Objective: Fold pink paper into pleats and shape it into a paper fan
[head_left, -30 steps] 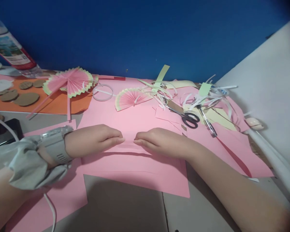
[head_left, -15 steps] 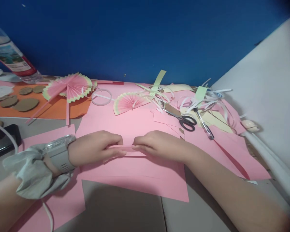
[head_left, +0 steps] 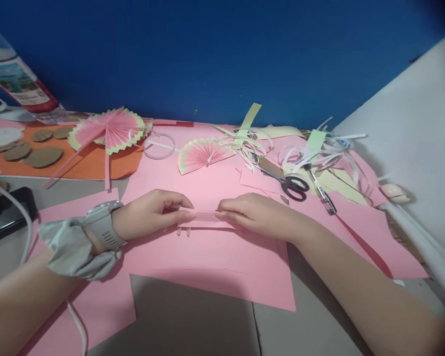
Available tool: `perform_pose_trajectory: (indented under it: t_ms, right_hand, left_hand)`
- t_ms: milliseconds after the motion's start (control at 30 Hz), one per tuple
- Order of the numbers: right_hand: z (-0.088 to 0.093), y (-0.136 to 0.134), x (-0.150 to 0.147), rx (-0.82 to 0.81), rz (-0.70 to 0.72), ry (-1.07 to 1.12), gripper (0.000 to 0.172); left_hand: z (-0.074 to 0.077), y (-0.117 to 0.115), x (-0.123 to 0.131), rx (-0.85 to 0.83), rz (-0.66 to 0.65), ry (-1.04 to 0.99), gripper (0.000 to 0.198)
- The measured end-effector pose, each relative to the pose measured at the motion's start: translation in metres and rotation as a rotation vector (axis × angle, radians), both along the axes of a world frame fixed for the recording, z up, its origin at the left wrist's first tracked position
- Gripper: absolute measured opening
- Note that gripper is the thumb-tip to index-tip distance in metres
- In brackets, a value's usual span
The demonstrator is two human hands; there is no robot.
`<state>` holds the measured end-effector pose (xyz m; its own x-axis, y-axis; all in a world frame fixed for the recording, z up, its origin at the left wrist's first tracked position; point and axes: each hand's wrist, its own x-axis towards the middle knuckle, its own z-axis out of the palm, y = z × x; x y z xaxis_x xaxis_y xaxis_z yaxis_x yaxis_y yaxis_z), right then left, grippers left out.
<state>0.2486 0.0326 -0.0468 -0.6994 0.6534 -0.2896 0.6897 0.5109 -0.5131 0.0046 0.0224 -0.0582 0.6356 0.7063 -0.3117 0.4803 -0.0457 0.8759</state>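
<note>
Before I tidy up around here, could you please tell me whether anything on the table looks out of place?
Mainly the loose paper strips, tangled toward the back right, with scissors and a pen lying nearby; they look untidy. Nothing appears spilled.

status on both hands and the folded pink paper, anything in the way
Left hand, right hand: both pinching folded pink paper strip. Strip over larger pink paper sheet. Black-handled metal scissors beyond right hand, clear of strip.
</note>
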Motion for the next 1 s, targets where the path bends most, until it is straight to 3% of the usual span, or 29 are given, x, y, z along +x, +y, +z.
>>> perform_pose_trajectory:
  t_ms: [633,833,1000]
  right_hand:
    - [0.002,-0.003,-0.004,0.043,0.005,-0.079,0.037]
    - [-0.003,-0.011,-0.019,0.297,0.093,-0.036,0.038]
    - [-0.013,-0.013,-0.019,0.447,0.184,0.024,0.019]
  left_hand:
    - [-0.002,-0.001,0.002,0.078,0.012,0.043,0.029]
    - [0.002,-0.013,0.015,0.366,0.028,0.157,0.021]
    - [-0.003,-0.02,0.022,0.476,0.061,0.156,0.029]
